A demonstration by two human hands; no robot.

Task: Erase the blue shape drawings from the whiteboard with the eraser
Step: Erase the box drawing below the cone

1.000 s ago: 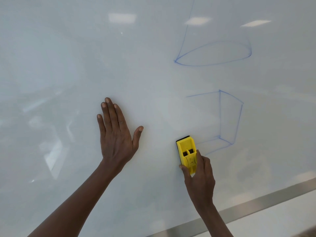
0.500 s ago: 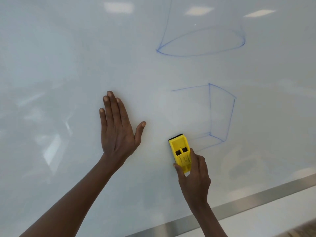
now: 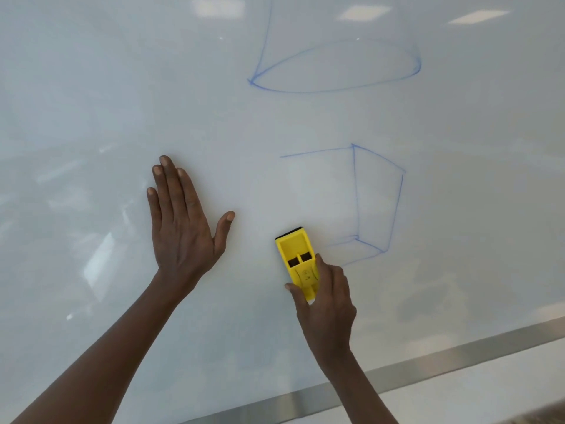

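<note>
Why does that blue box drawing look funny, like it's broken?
The blue box drawing is half gone: its left side is wiped away, beside the yellow eraser in the right hand. Nothing else stands out.

Whiteboard (image 3: 91, 87) with eraser (image 3: 298, 255), blue drawings (image 3: 376, 203)

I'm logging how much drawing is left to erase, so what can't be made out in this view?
- Cone drawing: its top runs off the upper edge of the head view.
- Cube drawing: left part gone; faint traces near the eraser are too pale to judge.
- Eraser's pad: faces the whiteboard, hidden; its lower end is covered by the right hand.
</note>
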